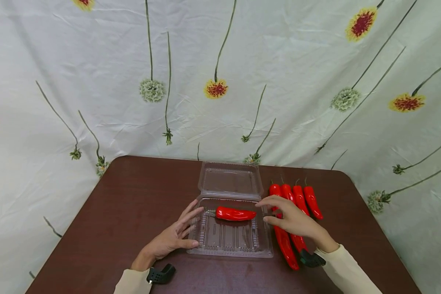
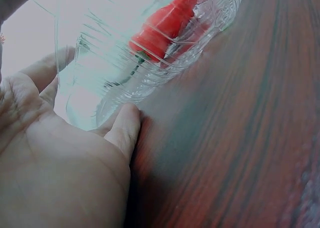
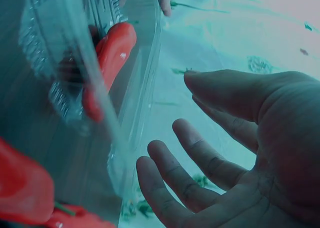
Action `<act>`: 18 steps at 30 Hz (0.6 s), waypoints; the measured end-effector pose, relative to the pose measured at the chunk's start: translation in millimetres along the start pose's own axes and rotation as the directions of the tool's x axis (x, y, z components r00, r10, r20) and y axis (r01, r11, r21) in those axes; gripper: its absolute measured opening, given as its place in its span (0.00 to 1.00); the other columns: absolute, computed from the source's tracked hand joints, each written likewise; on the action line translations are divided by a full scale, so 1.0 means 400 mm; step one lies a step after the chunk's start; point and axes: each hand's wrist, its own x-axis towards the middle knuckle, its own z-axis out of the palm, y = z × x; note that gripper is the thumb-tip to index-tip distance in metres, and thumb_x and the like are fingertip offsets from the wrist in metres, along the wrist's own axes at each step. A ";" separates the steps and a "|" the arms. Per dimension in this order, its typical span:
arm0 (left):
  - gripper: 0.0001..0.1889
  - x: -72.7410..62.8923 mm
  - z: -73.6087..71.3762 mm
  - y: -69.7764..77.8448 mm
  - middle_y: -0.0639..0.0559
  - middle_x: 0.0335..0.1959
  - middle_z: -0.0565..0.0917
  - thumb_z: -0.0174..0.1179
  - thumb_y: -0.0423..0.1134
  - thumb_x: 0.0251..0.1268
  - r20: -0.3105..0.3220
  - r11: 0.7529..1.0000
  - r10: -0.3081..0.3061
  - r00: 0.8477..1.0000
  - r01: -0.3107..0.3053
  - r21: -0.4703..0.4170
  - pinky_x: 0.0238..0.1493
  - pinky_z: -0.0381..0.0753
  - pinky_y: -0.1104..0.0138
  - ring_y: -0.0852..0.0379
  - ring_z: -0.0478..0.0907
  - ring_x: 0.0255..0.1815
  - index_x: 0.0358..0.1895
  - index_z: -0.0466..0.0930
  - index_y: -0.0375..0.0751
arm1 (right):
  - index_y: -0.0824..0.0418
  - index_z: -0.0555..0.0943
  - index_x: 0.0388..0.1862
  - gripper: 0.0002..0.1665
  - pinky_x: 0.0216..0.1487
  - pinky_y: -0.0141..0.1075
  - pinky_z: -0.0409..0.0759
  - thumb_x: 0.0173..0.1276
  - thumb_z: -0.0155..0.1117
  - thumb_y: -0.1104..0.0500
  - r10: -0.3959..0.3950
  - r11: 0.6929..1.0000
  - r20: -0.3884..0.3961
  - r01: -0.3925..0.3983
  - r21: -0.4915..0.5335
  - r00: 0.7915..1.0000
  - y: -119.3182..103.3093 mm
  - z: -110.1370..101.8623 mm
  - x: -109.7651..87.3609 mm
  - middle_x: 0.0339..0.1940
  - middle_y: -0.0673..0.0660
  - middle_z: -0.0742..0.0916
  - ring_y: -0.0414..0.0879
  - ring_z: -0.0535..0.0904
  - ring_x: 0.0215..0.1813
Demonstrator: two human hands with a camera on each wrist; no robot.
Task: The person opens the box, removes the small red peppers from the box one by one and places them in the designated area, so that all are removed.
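A clear plastic clamshell box (image 1: 228, 247) lies with its lid (image 1: 230, 180) folded back. One red chili pepper (image 1: 236, 214) lies crosswise in its tray, stem to the left. My left hand (image 1: 172, 237) spreads along the tray's left side; in the left wrist view its thumb (image 2: 126, 128) is at the box wall. My right hand (image 1: 294, 217) hovers at the tray's right edge, fingers apart and loosely bent, with nothing in it. Its palm and separated fingers (image 3: 197, 145) show in the right wrist view. Part of the red peppers on the right is hidden under this hand.
Several more red chili peppers (image 1: 312, 202) lie side by side on the brown table (image 1: 147, 196), right of the box. Two of them reach toward the front beneath my right arm. A white flowered cloth (image 1: 191, 114) hangs behind the table.
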 end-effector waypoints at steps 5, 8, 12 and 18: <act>0.49 0.001 0.000 -0.001 0.55 0.83 0.26 0.65 0.27 0.64 0.007 1.000 0.011 1.000 -0.011 0.001 0.69 0.58 0.81 0.30 0.36 0.81 0.82 0.42 0.39 | 0.58 0.79 0.63 0.24 0.51 0.46 0.82 0.68 0.69 0.62 -0.070 0.997 0.042 0.071 -0.022 0.997 -0.022 0.010 0.039 0.60 0.54 0.82 0.55 0.78 0.54; 0.49 0.001 0.001 -0.002 0.55 0.83 0.26 0.65 0.27 0.65 0.009 1.000 0.004 1.000 -0.004 -0.004 0.69 0.58 0.81 0.31 0.35 0.81 0.82 0.42 0.39 | 0.58 0.79 0.63 0.24 0.51 0.46 0.82 0.68 0.69 0.61 -0.085 0.996 0.082 0.088 -0.032 0.993 -0.033 0.016 0.064 0.61 0.53 0.82 0.54 0.78 0.58; 0.49 0.001 0.001 -0.001 0.56 0.83 0.26 0.64 0.27 0.65 0.010 1.000 -0.007 1.000 0.007 -0.008 0.69 0.58 0.81 0.31 0.35 0.81 0.82 0.42 0.40 | 0.59 0.79 0.63 0.24 0.56 0.47 0.82 0.68 0.68 0.62 -0.096 0.994 0.142 0.101 -0.029 0.985 -0.046 0.020 0.098 0.61 0.53 0.82 0.52 0.78 0.62; 0.48 0.001 0.001 0.002 0.54 0.82 0.25 0.64 0.25 0.65 0.011 1.000 -0.008 1.000 0.008 -0.010 0.69 0.58 0.81 0.30 0.35 0.81 0.82 0.42 0.40 | 0.58 0.80 0.62 0.23 0.63 0.46 0.79 0.68 0.67 0.66 -0.104 0.993 0.209 0.113 -0.034 0.972 -0.058 0.030 0.150 0.62 0.54 0.82 0.51 0.77 0.65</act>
